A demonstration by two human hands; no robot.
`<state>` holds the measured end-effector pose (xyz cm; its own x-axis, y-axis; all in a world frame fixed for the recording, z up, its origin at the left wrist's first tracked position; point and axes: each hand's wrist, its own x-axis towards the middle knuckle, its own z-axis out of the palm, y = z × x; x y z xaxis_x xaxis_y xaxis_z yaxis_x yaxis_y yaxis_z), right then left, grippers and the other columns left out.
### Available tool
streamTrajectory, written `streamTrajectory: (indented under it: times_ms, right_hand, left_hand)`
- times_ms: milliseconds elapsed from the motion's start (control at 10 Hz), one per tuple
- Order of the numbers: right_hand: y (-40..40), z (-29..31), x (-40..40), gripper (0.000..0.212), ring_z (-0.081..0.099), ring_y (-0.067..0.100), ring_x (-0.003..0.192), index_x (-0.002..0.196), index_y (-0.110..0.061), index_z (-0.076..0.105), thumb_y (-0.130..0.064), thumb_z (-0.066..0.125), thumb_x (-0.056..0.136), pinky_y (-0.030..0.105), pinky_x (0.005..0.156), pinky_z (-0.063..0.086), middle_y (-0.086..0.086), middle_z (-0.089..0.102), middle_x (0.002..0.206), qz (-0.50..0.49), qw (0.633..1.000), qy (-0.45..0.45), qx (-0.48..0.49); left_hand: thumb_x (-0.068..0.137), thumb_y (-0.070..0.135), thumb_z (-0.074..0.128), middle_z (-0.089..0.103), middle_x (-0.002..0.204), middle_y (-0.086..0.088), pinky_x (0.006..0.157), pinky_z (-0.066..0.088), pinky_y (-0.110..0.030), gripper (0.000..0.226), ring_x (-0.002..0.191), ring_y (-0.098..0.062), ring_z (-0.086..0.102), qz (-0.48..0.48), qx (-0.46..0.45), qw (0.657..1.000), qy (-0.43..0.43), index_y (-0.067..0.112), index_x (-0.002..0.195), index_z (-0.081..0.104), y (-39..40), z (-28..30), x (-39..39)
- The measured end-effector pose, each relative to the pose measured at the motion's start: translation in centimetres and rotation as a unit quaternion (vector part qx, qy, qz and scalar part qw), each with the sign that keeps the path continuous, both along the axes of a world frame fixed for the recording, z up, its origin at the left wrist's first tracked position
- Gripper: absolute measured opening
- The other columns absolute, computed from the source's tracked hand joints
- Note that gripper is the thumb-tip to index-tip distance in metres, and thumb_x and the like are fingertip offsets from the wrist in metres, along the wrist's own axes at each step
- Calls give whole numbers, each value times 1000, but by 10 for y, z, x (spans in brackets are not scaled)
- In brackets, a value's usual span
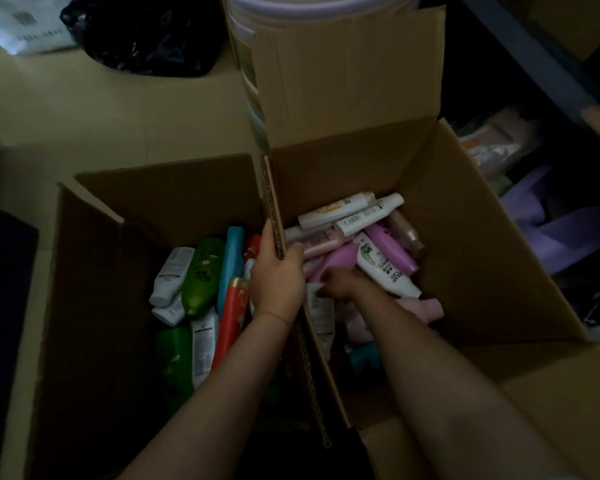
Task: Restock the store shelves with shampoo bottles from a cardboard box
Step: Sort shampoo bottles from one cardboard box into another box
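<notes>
You have two open brown cardboard boxes side by side: the right-hand box [465, 237] holds pink and white shampoo bottles, lying flat. Your left hand [278, 275] curls over the cardboard wall [274, 206] between them. Your right hand [340, 282], nearer the pale pink bottle [336, 259], rests just below it; its fingers are hidden, so I cannot tell their spread.

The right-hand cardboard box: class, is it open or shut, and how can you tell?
Open. The right-hand cardboard box has its flaps folded up and outward, exposing bottles lying inside, where the right hand reaches.
</notes>
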<state>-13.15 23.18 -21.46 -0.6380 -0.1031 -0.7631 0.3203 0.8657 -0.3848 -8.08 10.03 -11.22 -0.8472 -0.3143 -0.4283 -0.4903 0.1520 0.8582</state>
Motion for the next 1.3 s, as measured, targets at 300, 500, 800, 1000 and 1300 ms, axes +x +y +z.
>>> streamTrajectory:
  times_ms: [300,500,800,1000,1300]
  right_hand:
    - [-17,-56,2,39,50,35,128,133,0,54,-15,55,98,34,99,41,20,53,139,95,994,-24,57]
    - [-22,-54,15,54,46,31,134,144,-3,43,-20,59,96,37,109,37,18,45,148,124,989,-60,62]
    - [17,4,11,30,66,24,97,121,-10,59,-20,64,93,33,79,56,10,67,111,-139,970,-63,-190]
    - [10,106,-18,39,70,22,93,109,-14,67,-48,62,92,38,85,54,6,73,100,-465,774,54,-426]
    - [-46,173,4,40,73,24,88,105,-13,67,-47,46,101,40,78,60,9,74,100,-313,871,151,-347]
  left_hand:
    - [70,57,50,62,131,10,105,46,-44,74,115,-16,60,26,23,999,21,53,144,39,5,-6,-1]
    - [73,55,50,60,135,11,104,47,-44,73,119,-17,59,19,22,999,29,52,145,37,5,-9,-1]
    - [65,61,46,61,135,12,104,47,-46,80,120,-19,59,-1,32,999,37,52,144,37,3,-12,-5]
    - [70,67,47,56,141,8,108,43,-47,82,125,-21,55,-5,38,999,25,47,148,33,3,-2,-3]
    - [97,63,41,71,88,2,73,53,-32,48,79,-14,67,-57,158,986,-6,24,110,66,-60,56,-13]
